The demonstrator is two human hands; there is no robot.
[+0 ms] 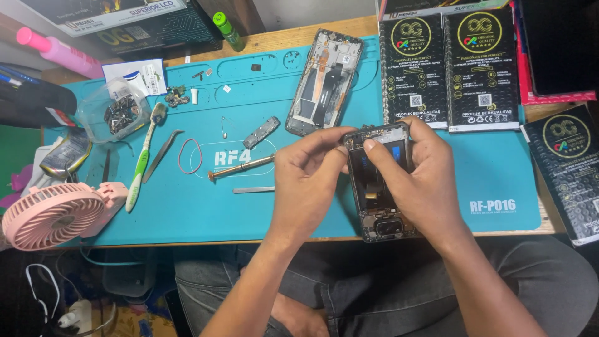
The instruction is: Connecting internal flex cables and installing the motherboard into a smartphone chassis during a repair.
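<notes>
Overhead, head view only. Both hands work on an opened phone (pixel 377 187) held over the near edge of the teal mat (pixel 262 212), roughly at mat centre-right. Phone is upright in frame, back side open, dark inner parts and a small blue patch visible; camera end toward the person.

Left hand (pixel 306 181): fingers curled, fingertips pinching the phone's upper left corner. Grasping, not released.

Right hand (pixel 427 181): wraps the phone's right side, thumb laid across the top of the open back, fingers behind it. Also grasping.

On the mat, left of the hands: screwdriver (pixel 240 167) lying flat, tip end near the left hand; small metal strip (pixel 253 190) just below it; red rubber band (pixel 189 156); tweezers (pixel 161 155); toothbrush (pixel 142 159).

Second phone frame (pixel 324 81), also opened, lies tilted at the mat's far edge, well apart from the held phone.

Two black boxes (pixel 449 68) stand side by side on the mat's far right; another black box (pixel 568 168) sits off the mat at right.

Pink fan (pixel 53 215) at the mat's near left corner. Clear bag of small parts (pixel 118 112) at far left. Pink bottle (pixel 59 53) behind it.
</notes>
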